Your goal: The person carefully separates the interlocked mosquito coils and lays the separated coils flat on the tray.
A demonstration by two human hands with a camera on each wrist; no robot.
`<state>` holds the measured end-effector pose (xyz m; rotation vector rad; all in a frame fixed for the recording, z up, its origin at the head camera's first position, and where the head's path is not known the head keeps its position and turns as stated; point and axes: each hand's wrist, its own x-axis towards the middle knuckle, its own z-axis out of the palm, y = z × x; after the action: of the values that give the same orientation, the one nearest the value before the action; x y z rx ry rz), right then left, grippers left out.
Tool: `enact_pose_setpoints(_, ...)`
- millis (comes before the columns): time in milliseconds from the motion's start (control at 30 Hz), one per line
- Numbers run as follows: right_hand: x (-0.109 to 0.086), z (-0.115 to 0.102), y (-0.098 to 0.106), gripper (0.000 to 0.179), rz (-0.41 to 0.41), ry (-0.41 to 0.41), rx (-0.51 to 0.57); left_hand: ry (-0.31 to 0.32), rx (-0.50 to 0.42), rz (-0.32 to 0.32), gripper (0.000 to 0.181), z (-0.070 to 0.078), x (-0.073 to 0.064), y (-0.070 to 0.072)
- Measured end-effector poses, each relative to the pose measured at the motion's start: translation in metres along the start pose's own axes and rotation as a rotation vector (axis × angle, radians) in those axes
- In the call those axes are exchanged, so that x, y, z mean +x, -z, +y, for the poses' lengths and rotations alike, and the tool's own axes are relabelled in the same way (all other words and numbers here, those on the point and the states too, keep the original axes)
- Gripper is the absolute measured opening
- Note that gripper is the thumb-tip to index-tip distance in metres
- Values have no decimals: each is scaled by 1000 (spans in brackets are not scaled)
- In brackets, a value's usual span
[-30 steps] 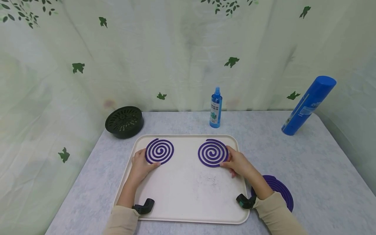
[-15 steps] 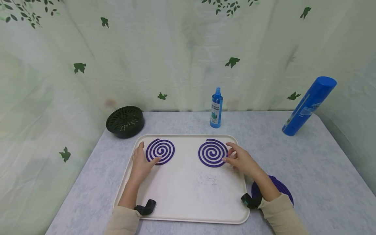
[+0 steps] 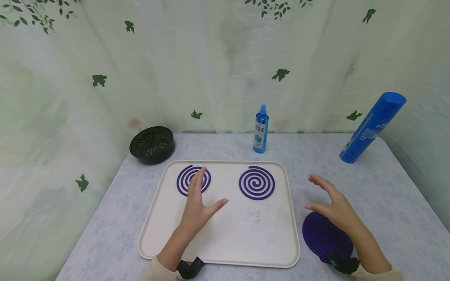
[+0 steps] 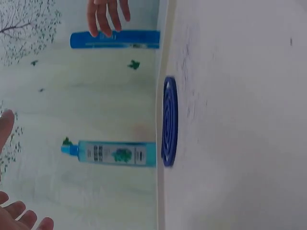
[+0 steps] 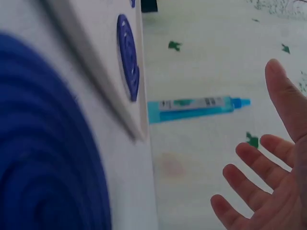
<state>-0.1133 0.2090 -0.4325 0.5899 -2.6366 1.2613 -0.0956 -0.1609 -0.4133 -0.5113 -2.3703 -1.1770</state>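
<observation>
Two purple mosquito coils lie flat near the far edge of a white tray [image 3: 225, 234]. The right coil [image 3: 257, 183] shows whole; the left coil [image 3: 183, 183] is partly covered in the head view by my left hand [image 3: 197, 208], which hovers over the tray with thumb and fingers spread, holding nothing. My right hand [image 3: 334, 207] is off the tray's right side, its thumb and fingers parted around nothing. Just below it on the table lies a thicker purple coil stack [image 3: 323, 234], its turns closely nested. The right wrist view shows this stack [image 5: 43, 153] large and blurred.
A round black slotted holder [image 3: 152, 145] stands at the table's back left. Behind the tray is a blue spray bottle [image 3: 260, 130]. A tall blue can [image 3: 370, 128] stands at the back right. A leaf-print curtain [image 3: 225, 66] hangs behind the table.
Both hands have let go of the two coils, which stay on the tray. My left hand has moved right and nearer; my right hand has moved right, off the tray, above the coil stack.
</observation>
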Motion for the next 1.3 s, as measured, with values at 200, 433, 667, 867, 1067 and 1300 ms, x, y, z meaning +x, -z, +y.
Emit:
enact_pose_setpoints(200,-36,14,14,85,11,-49,-44,-120,-41,-111,100,25,-18,-33)
enact_pose_setpoints(433,-63,32,14,86,-31,-91,-28,-85,-131,-305,113,50,-36,-74)
enact_pose_setpoints(667,-79,44,7,91,-118,-185,28,-125,-78,-420,119,68,-43,-107)
enact_pose_setpoints(867,-77,48,5,90,-149,-181,-79,-136,-37,-500,120,77,-45,-131)
enact_pose_setpoints(1067,-73,46,7,86,-181,-194,-190,-179,42,-560,115,80,-47,-151)
enact_pose_setpoints(1300,-73,44,7,86,-159,-238,-159,-187,135,-605,105,80,-50,-170)
